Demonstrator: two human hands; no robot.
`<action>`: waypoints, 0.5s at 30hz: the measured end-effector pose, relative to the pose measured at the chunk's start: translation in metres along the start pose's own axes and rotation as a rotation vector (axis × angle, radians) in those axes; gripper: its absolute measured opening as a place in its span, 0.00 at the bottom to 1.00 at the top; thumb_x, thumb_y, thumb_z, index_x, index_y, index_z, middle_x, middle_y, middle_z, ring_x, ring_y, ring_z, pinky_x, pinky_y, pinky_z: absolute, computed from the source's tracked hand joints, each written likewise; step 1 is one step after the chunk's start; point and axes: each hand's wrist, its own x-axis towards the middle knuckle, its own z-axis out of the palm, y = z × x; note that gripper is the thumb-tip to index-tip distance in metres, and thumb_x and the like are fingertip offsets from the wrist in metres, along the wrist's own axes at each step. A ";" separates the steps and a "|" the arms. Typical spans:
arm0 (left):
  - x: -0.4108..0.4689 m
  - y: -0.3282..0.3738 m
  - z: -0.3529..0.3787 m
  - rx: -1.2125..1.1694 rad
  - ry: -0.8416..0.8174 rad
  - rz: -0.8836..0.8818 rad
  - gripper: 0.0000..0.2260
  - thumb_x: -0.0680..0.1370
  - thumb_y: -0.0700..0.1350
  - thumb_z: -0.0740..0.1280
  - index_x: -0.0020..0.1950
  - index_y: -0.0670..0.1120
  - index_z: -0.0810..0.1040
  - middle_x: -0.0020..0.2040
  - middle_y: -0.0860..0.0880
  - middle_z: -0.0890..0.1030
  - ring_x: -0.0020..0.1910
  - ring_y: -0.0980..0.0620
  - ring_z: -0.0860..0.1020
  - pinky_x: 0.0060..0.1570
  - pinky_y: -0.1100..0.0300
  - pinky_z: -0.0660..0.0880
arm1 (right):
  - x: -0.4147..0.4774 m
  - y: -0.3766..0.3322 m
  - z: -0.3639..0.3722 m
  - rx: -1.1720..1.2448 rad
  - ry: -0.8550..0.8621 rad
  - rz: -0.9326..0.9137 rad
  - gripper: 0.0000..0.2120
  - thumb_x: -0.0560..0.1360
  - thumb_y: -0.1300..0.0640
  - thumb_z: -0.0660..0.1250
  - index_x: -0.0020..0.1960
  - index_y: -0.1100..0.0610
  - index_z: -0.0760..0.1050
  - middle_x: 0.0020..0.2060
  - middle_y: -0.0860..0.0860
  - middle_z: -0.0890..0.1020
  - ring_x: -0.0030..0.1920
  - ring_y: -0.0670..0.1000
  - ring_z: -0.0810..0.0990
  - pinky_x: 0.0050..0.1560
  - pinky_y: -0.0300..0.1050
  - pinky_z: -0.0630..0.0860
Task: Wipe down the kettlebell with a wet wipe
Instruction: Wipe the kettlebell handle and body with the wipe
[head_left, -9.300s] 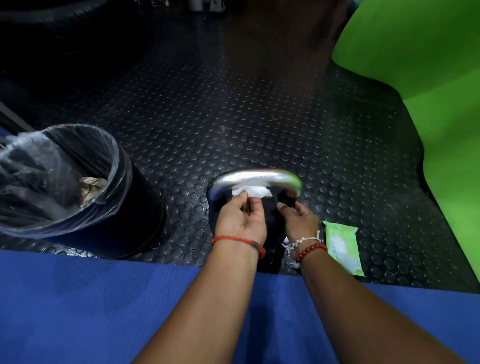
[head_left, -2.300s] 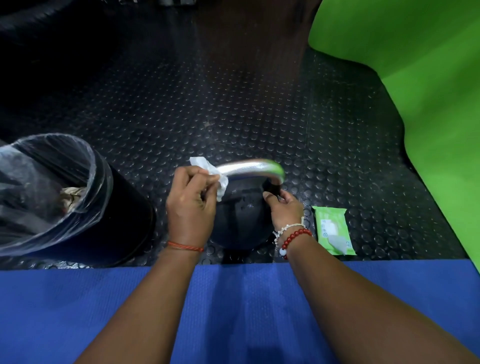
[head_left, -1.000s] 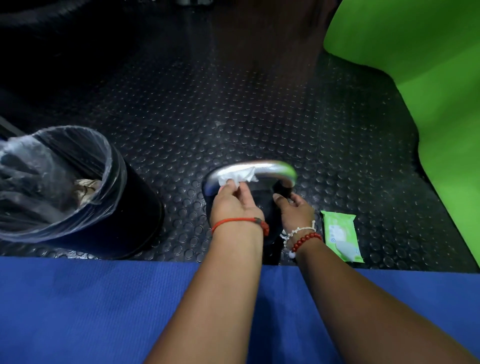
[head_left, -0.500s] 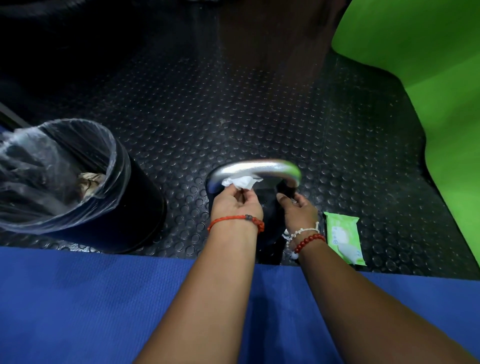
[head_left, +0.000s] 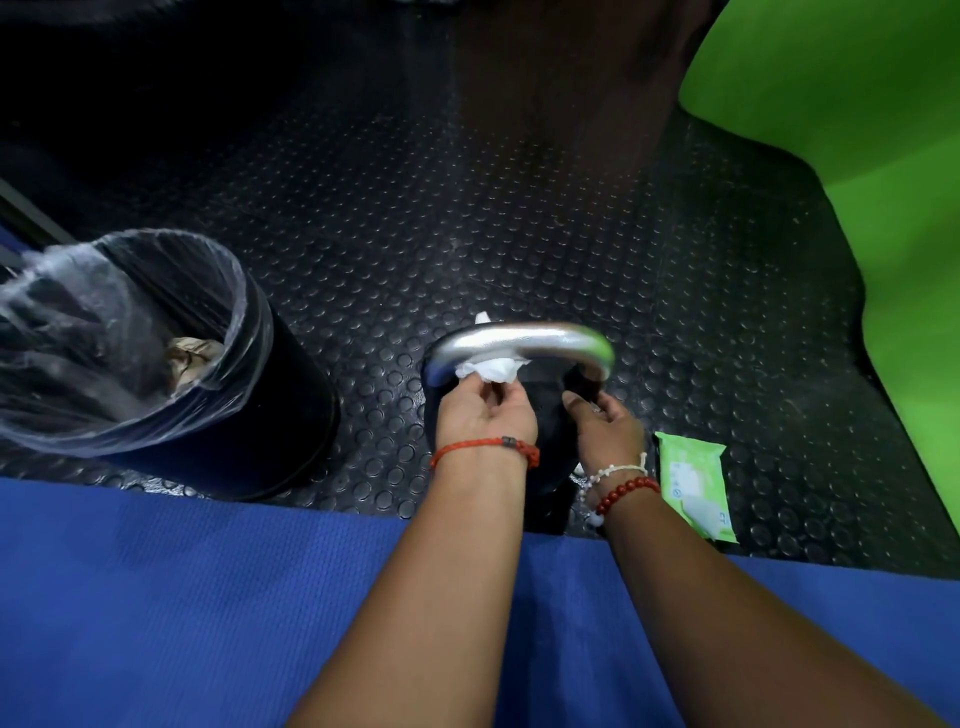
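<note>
Left grip (head_left: 485, 418): fingers closed, pinching the bunched wet wipe (head_left: 491, 369) against the underside of the steel handle (head_left: 524, 339) of the kettlebell (head_left: 553, 431). Right grip (head_left: 608, 434): thumb and fingers closed on the body below the handle's right end, apparently steadying it. The kettlebell stands upright on the studded floor (head_left: 467, 208), just beyond the blue mat (head_left: 208, 597), between the bin (head_left: 270, 415) and the wipe packet (head_left: 693, 483). Assessment: handle wiping is under way. Whether the black body is done cannot be told.

left hand (head_left: 485, 418) pinching, right hand (head_left: 607, 428) gripping
</note>
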 end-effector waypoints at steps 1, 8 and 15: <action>0.001 -0.001 -0.001 -0.001 -0.007 0.000 0.08 0.79 0.33 0.59 0.40 0.36 0.73 0.39 0.44 0.76 0.39 0.51 0.75 0.51 0.59 0.74 | 0.000 0.000 -0.001 -0.004 0.001 -0.003 0.17 0.71 0.55 0.72 0.58 0.58 0.78 0.46 0.54 0.84 0.44 0.51 0.82 0.45 0.41 0.78; 0.001 -0.001 -0.008 -0.091 -0.060 -0.058 0.04 0.78 0.33 0.60 0.46 0.35 0.75 0.43 0.43 0.76 0.42 0.50 0.75 0.39 0.60 0.77 | -0.003 -0.003 0.000 0.029 -0.006 0.001 0.16 0.73 0.58 0.71 0.59 0.59 0.77 0.45 0.53 0.83 0.38 0.44 0.80 0.30 0.27 0.74; -0.003 -0.002 -0.005 -0.066 -0.092 -0.094 0.06 0.77 0.30 0.60 0.43 0.37 0.75 0.40 0.44 0.77 0.40 0.50 0.75 0.42 0.60 0.73 | -0.003 -0.005 0.001 0.043 -0.010 -0.015 0.17 0.73 0.59 0.70 0.61 0.59 0.76 0.41 0.51 0.81 0.36 0.42 0.78 0.28 0.26 0.72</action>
